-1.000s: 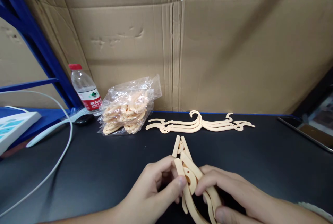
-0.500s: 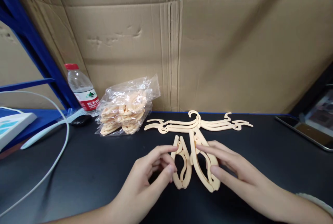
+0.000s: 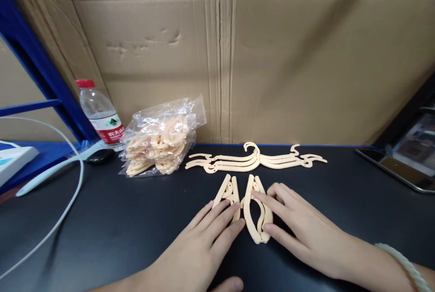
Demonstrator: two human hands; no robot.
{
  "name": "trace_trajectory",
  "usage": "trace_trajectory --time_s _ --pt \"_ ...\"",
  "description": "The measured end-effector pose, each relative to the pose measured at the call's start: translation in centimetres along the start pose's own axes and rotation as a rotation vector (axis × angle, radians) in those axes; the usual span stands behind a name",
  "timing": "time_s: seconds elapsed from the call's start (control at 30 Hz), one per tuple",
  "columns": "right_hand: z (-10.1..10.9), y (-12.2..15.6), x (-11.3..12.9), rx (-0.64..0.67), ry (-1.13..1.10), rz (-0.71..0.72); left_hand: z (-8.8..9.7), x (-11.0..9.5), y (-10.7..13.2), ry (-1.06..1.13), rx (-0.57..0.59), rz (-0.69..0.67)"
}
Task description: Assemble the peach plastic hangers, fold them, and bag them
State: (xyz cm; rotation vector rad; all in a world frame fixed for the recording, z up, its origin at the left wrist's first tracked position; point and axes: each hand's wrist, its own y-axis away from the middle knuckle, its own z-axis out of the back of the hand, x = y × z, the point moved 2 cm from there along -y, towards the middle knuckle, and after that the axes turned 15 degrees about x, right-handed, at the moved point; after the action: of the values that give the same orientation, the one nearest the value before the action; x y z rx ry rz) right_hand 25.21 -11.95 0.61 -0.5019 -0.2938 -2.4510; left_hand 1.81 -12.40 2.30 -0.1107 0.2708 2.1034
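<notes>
Two folded beige plastic folding hangers lie side by side on the black table. My left hand (image 3: 207, 242) is spread flat over the lower part of the left folded hanger (image 3: 222, 190), which is partly hidden beneath its fingers. The right folded hanger (image 3: 249, 219) is between the thumb and fingers of my right hand (image 3: 295, 224); the index fingertip touches near its top and the thumb its right side. Just beyond them, several unfolded hangers (image 3: 234, 164) are stacked together, hooks and arms outstretched.
A clear plastic bag (image 3: 158, 142) of more beige hanger pieces stands at the back left. Beside it are a red-capped water bottle (image 3: 102, 117) and a black mouse-like object (image 3: 101, 156). A white cable (image 3: 76, 192) curves along the left; a phone-like device (image 3: 394, 169) lies at right. Cardboard (image 3: 306, 56) walls the back.
My left hand has opened out and come down flat over the left hanger. My right hand has brought the right hanger lower and left, so the two now lie level, beside each other.
</notes>
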Motion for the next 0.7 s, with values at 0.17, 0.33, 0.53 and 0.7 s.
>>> trace_trajectory --time_s 0.17,0.33,0.53,0.7 --pt "-0.2 -0.1 0.2 0.028 0.067 -0.001 -0.6 0.2 0.0 -0.019 0.015 0.013" --pt "-0.2 -0.3 0.3 0.035 0.119 0.001 -0.7 0.1 -0.1 -0.016 0.027 0.019" --pt "0.0 -0.6 0.4 0.016 0.139 0.006 -0.5 0.1 -0.1 0.017 0.017 0.036" --pt "0.2 -0.5 0.5 0.013 0.114 0.003 -1.3 0.4 0.0 0.056 -0.084 0.011"
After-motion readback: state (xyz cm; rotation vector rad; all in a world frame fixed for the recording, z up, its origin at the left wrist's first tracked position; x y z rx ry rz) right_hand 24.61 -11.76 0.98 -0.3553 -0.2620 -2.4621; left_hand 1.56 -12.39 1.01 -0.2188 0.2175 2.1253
